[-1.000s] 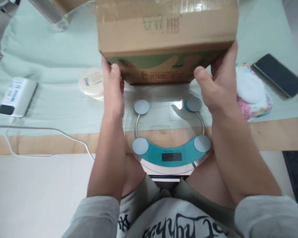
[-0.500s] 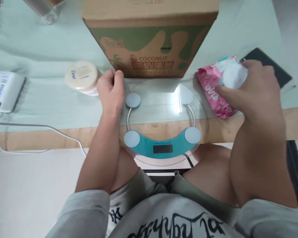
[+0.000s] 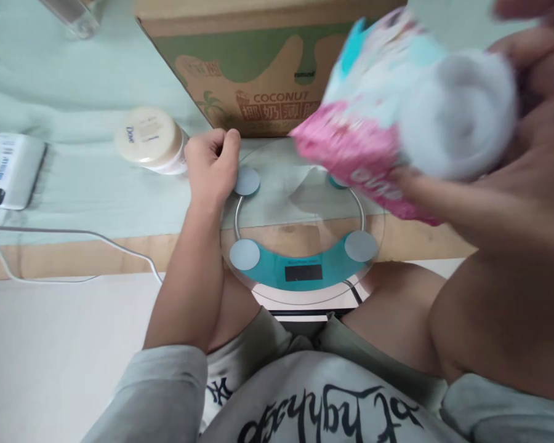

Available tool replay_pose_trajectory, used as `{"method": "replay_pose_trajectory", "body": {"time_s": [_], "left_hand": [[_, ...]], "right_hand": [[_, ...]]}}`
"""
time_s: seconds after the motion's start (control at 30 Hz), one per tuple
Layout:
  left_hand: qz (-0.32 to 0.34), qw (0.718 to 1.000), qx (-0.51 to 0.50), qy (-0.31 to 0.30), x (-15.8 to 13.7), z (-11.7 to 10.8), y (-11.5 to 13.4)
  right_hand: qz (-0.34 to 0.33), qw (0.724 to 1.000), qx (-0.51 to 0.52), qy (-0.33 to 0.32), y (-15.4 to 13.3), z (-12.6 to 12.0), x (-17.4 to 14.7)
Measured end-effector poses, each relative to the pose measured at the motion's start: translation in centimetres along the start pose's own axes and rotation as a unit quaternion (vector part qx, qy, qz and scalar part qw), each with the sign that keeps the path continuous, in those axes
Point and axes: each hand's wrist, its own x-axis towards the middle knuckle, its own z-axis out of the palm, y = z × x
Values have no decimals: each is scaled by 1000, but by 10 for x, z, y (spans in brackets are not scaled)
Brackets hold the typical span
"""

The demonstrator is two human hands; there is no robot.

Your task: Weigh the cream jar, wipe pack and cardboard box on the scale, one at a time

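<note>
A packet (image 3: pixel 369 117) in mottled pink, white and aqua, with a white cap (image 3: pixel 459 117), shares the frame with a brown carton (image 3: pixel 244 67) patterned in green drips and reddish lettering, a clear scale (image 3: pixel 303 215) with teal panel (image 3: pixel 277 267) and silver-grey discs (image 3: pixel 361 246), a jar (image 3: pixel 175 159) with a cream lid (image 3: pixel 145 132), plain pale green cloth (image 3: pixel 50 86) and a light grey shirt (image 3: pixel 323 400) bearing black script.
</note>
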Motion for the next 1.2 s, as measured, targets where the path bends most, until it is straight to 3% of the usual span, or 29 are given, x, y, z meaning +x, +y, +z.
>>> {"method": "replay_pose_trajectory", "body": {"time_s": [0.13,0.23,0.33,0.4,0.47,0.53,0.67,0.83,0.93,1.03,1.07,1.13,1.2], "left_hand": [[-4,998,-65,28,-5,0,17],[-28,990,-128,53,-13,1,30],[-70,972,-214,71,-28,7,43],[-77,962,-249,84,-39,13,48],[-66,967,-232,83,-46,19,49],[-47,978,-191,69,-48,24,48],[-25,991,-129,22,-47,27,50],[-13,997,-78,-10,-45,24,55],[-15,997,-70,-12,-45,23,51],[-12,997,-78,-10,-44,24,46],[-8,997,-82,-8,-43,24,44],[-1,996,-88,-3,-43,25,42],[5,996,-91,-1,-44,26,42]], "right_hand": [[-200,974,29,-105,-15,36,2],[-221,964,38,-144,-17,61,2],[-188,969,106,-118,-8,71,5],[-107,973,201,-19,6,80,10],[-5,959,273,77,22,95,16],[57,946,310,75,34,113,18],[82,946,314,-5,42,134,13],[79,966,247,-10,40,132,12],[66,973,218,25,31,113,15],[-31,980,159,114,9,82,14],[-73,980,145,114,0,73,12],[-143,983,102,58,-17,60,9],[-166,985,31,-34,-28,58,5]]}}
